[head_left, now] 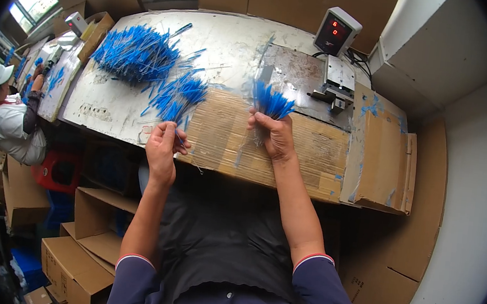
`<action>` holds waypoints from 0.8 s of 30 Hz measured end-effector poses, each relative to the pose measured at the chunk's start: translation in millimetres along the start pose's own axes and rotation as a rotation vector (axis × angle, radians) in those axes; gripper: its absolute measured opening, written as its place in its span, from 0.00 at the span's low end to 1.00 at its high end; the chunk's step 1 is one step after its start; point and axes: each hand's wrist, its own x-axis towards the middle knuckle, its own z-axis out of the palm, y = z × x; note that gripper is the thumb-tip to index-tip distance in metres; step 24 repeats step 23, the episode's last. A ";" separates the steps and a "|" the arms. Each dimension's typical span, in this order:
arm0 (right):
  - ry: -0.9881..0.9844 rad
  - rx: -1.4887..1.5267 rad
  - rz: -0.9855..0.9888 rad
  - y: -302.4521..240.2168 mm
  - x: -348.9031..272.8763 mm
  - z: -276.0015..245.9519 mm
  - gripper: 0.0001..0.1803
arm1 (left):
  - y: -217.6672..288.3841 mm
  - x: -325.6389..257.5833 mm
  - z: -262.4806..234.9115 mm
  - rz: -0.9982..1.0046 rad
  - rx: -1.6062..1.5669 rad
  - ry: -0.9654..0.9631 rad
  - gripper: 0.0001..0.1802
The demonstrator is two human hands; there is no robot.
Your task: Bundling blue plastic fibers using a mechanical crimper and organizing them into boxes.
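right hand mid-frame, fingers clamped round a fanned bunch of thin blue plastic sticks; left hand pinching one blue stick over the bench

Right hand hides the blue bundle's lower ends.

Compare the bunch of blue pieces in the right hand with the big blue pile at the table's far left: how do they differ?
The bunch is small, gripped upright in the right hand, its tips fanning upward; the pile is far larger and lies loose on the table, untouched. The bunch's pieces run roughly parallel, while the pile's point every way. Both are thin blue strands of the same kind.
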 end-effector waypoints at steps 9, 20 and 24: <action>0.025 -0.117 -0.048 -8.8 -3.2 -21.2 0.14 | -25.7 -56.1 -187.5 -0.255 -0.043 0.435 0.11; 0.078 -0.130 -0.064 3.1 -2.0 -12.1 0.12 | -16.2 -9.1 -207.0 0.256 0.433 0.511 0.10; 0.025 -0.094 -0.057 3.5 1.0 -10.4 0.14 | -8.2 -31.4 -115.9 0.579 0.732 0.253 0.09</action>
